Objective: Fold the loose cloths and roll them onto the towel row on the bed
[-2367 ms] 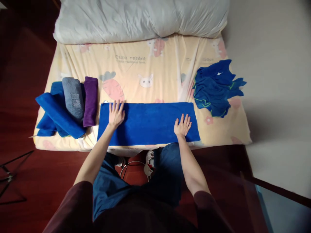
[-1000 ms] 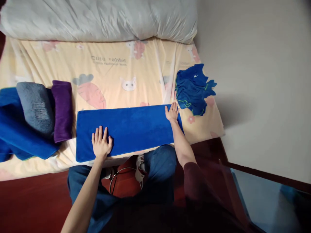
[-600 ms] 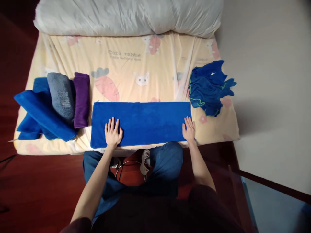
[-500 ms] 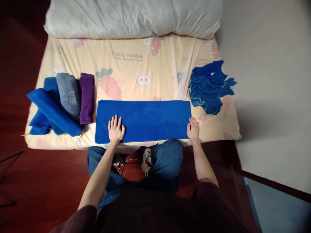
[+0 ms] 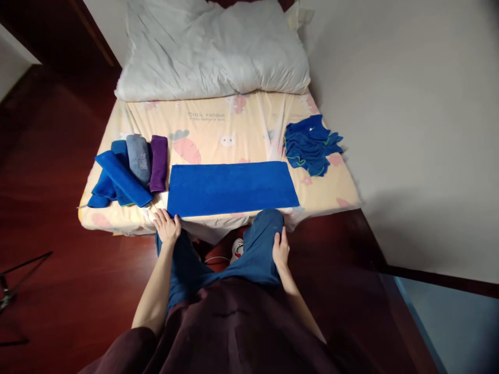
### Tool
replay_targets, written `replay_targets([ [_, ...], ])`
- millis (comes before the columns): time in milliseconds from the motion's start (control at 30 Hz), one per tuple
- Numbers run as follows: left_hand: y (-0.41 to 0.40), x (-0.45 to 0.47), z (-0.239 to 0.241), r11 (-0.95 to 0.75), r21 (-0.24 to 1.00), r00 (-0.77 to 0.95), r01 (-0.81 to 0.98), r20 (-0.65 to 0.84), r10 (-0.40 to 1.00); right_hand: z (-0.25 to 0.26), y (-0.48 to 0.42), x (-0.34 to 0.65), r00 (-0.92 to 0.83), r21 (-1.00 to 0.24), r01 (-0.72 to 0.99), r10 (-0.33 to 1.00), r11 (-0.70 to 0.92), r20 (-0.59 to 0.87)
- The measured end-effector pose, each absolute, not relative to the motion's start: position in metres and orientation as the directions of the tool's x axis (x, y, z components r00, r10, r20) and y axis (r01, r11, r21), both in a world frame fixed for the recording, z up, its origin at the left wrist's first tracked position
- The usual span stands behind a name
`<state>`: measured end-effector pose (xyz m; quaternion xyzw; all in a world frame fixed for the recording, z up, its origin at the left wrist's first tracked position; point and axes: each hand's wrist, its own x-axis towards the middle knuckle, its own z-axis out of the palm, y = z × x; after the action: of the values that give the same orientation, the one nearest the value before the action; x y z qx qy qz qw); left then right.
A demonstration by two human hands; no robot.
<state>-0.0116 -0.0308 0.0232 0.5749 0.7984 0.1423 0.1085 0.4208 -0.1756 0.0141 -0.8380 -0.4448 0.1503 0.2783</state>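
We look down at a long rectangular royal-blue towel (image 5: 233,188) lying flat at the near edge of a bed with a pale yellow cartoon-print sheet (image 5: 218,130). Its long axis runs left to right, parallel to the bed's near edge.

Our left hand (image 5: 167,226) rests at the bed's edge just beside the towel's near left corner, fingers loose and holding nothing. Our right hand (image 5: 280,249) lies open on our blue-trousered right knee (image 5: 265,234), off the towel.

Left of the flat towel sit three rolled towels: one blue (image 5: 122,178), one grey (image 5: 139,157), one purple (image 5: 158,162), on more blue cloth. At the far right lies one crumpled pile of blue cloth with green trim (image 5: 310,145). One white pillow (image 5: 212,52) lies at the far end. The floor is dark red wood (image 5: 50,208); a pale wall (image 5: 409,104) stands on the right.
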Motion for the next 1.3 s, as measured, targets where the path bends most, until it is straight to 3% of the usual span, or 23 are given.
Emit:
replay_targets([
  [300, -0.097, -0.009, 0.024, 0.292, 0.31, -0.275, 0.905, -0.099, 0.956, 0.05, -0.193, 0.383, 0.39, -0.472, 0.823, 0.918, -0.316, 0.066],
  [433, -0.12, -0.005, 0.028, 0.292, 0.323, -0.268, 0.9, -0.117, 0.956, 0.061, -0.172, 0.361, 0.135, -0.566, 0.819, 0.991, -0.098, 0.025],
  [500, -0.125, -0.002, 0.032, 0.298, 0.337, -0.271, 0.893, -0.126, 0.954, 0.056, -0.16, 0.345, 0.07, -0.72, 0.69, 0.997, -0.075, -0.037],
  [600, -0.127, 0.0, 0.036, 0.306, 0.344, -0.275, 0.888, -0.136, 0.952, 0.038, -0.141, 0.318, 0.09, -0.947, 0.258, 0.98, -0.193, -0.175],
  [700, -0.127, 0.001, 0.037, 0.297, 0.343, -0.267, 0.891, -0.133, 0.955, 0.017, -0.121, 0.299, 0.172, -0.919, -0.221, 0.915, -0.326, -0.366],
  [800, -0.126, 0.002, 0.035, 0.283, 0.334, -0.257, 0.899, -0.121, 0.959, 0.002, -0.104, 0.292, 0.196, -0.788, -0.502, 0.84, -0.357, -0.506],
  [1000, -0.124, 0.005, 0.034, 0.305, 0.27, -0.279, 0.913, -0.131, 0.951, -0.007, -0.089, 0.291, 0.077, -0.619, -0.708, 0.833, -0.341, -0.547],
  [1300, -0.124, 0.003, 0.03, 0.302, 0.256, -0.281, 0.918, -0.116, 0.953, -0.012, -0.078, 0.284, 0.059, -0.629, -0.716, 0.873, -0.301, -0.485],
])
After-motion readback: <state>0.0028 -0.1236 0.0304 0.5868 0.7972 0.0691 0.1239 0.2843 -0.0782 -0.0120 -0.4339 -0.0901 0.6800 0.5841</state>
